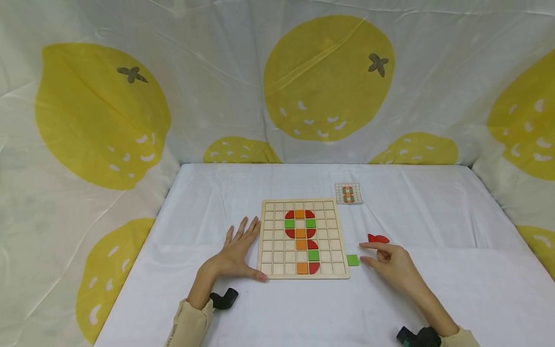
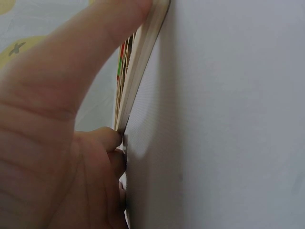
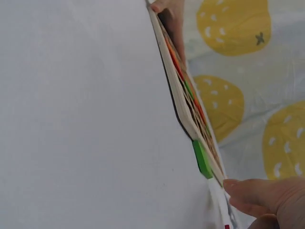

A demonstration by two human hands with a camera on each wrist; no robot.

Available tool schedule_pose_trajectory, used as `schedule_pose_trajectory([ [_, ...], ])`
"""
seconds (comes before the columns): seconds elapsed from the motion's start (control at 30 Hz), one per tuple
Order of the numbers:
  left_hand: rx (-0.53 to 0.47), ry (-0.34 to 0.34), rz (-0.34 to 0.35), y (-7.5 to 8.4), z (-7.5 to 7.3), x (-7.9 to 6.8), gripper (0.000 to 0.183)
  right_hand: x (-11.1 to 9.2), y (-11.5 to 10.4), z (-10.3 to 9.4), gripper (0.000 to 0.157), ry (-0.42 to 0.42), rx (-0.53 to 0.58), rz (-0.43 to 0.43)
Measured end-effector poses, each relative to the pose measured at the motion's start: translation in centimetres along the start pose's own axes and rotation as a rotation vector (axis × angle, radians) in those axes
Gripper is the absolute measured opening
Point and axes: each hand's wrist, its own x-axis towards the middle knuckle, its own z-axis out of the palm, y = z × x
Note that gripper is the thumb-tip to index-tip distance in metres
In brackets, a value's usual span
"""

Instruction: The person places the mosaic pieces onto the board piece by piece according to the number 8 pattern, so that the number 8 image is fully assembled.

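Note:
A wooden grid board lies on the table, with red rounded pieces, orange squares and green squares set in its cells. My left hand has its fingers spread along the board's left side, the thumb at the near left corner; the left wrist view shows the thumb against the board's edge. A loose green square lies right beside the board's right edge. Just right of it is my right hand, thumb and index finger apart with nothing between them. Red pieces lie behind its index finger.
A small pattern card showing a similar coloured grid figure lies beyond the board's far right corner. White cloth covers the table. Lemon-print fabric hangs along the back and sides.

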Motion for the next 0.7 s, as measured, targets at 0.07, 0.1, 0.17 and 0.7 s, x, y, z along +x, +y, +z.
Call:
schedule_pose_trajectory([
  [0.07,0.003,-0.003,-0.003,0.0,0.0,0.0,0.147,0.1,0.4,-0.2,0.033,0.047,-0.013,-0.004],
  [0.1,0.004,-0.003,-0.004,0.0,0.1,0.0,0.147,0.2,0.5,-0.4,0.034,0.071,-0.021,-0.005],
  [0.17,0.001,0.000,-0.005,0.0,0.1,0.1,0.148,0.3,0.8,-0.6,0.035,0.114,-0.049,-0.002],
  [0.7,0.008,-0.007,-0.006,0.1,0.0,0.1,0.148,2.2,1.0,-1.2,0.026,0.154,-0.167,-0.026],
])
